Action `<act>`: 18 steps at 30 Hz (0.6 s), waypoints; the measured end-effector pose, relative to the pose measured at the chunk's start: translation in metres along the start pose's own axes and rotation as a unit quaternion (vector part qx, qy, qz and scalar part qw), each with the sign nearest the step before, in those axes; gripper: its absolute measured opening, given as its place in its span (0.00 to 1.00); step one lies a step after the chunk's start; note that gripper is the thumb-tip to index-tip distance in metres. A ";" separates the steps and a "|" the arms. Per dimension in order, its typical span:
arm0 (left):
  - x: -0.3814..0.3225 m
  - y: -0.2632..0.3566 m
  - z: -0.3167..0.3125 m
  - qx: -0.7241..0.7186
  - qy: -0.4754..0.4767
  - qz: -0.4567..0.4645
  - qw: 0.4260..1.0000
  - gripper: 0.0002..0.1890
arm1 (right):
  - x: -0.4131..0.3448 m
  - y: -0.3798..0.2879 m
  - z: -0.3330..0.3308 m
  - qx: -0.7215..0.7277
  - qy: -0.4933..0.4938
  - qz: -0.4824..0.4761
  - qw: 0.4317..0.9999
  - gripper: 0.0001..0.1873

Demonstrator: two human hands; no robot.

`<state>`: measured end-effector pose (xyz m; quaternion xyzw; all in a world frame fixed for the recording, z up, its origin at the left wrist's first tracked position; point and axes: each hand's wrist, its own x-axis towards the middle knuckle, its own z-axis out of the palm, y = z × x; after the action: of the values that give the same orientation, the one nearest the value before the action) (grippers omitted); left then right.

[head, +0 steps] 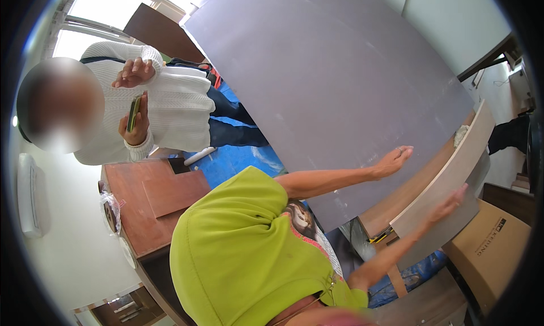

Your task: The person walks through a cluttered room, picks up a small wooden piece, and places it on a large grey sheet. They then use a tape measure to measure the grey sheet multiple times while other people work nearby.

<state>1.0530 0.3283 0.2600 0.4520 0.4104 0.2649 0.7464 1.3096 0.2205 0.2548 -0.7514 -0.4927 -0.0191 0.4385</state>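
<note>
My left hand [393, 161], with a ring on one finger, is above a large grey panel [323, 83] that fills the upper middle. Nothing shows in that hand, and its fingers stretch forward. Lower right, my right hand [448, 206] is over the face of a long pale wooden board [440, 168]. Whether it touches the board cannot be made out; it appears to hold nothing. A brown wooden strip [418, 188] runs between the panel and the board. At its near end lies a yellow and black utility knife [381, 235].
A person in a white sweater [178, 100] holds a phone [134, 113] at the left. Dark trousers [510, 134] show at the right edge. A cardboard box [493, 249] bearing writing stands lower right. Blue sheeting [242, 164] covers the floor beside a reddish-brown wooden surface [127, 190].
</note>
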 end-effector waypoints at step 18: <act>-0.106 -0.003 -0.009 0.203 -0.283 0.118 0.930 0.31 | -0.184 -0.262 0.003 0.475 0.245 0.265 0.803 0.36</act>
<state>0.9901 0.2500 0.2940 0.6956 0.1707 0.1233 0.6869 1.0154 0.1233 0.3360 -0.5211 -0.0981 0.1507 0.8343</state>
